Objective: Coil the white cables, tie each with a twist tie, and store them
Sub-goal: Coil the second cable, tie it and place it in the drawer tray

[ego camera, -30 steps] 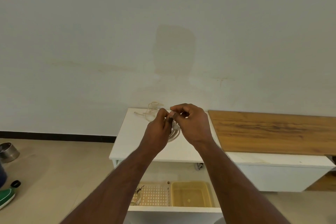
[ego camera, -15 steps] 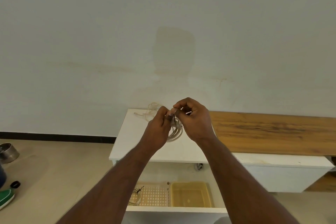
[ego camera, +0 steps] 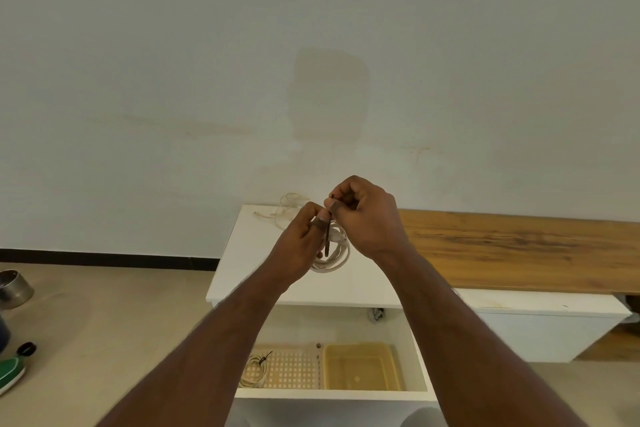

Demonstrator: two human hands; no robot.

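So both hands were up over the white cabinet top [ego camera: 242,274], working one coiled white cable [ego camera: 333,257] held in the air between them. The left hand [ego camera: 302,246] pinched the coil together with a dark twist tie [ego camera: 327,239] running down across the loops, and the right hand [ego camera: 367,218] had its fingers curled around the tie's upper end.

My guess is the cable's light and floppy and wants to spring open, so you'd grip right where the loops bunch (not out on the free side). The tie looked thin and bendy, best held near its ends.

Hard to tell whether the tie was actually twisted yet, since the fingers covered that spot. A loose cable [ego camera: 287,206] sat tangled at the back of the cabinet top, its ends tough to trace. In the open drawer [ego camera: 329,393] below, one tied coil [ego camera: 256,371] lay in a perforated tray [ego camera: 294,371], partly hidden by the left forearm.
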